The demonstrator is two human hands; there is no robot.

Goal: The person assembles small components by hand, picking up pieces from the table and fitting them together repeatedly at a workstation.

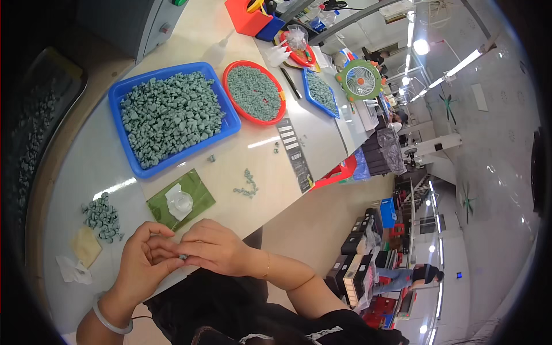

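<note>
My left hand [145,260] and my right hand [219,247] meet at the table's near edge. Between their fingertips is a small grey-green piece [183,256], pinched from both sides and mostly covered, so its exact kind cannot be made out. Just beyond the hands lies a dark green mat [200,194], bearing a small translucent white dish [180,202]. Left of the mat is a loose pile of similar grey-green pieces [102,217]. Another few small pieces [248,183] are scattered to its right, and a single piece [211,158] sits above it.
A blue tray [231,125] heaped with grey-green pieces stands beyond the mat, beside a red round tray [282,110] of smaller ones. A yellow cloth [85,246] and white tissue [75,269] lie at left. Farther off are a second blue tray [330,112] and a green fan [360,80].
</note>
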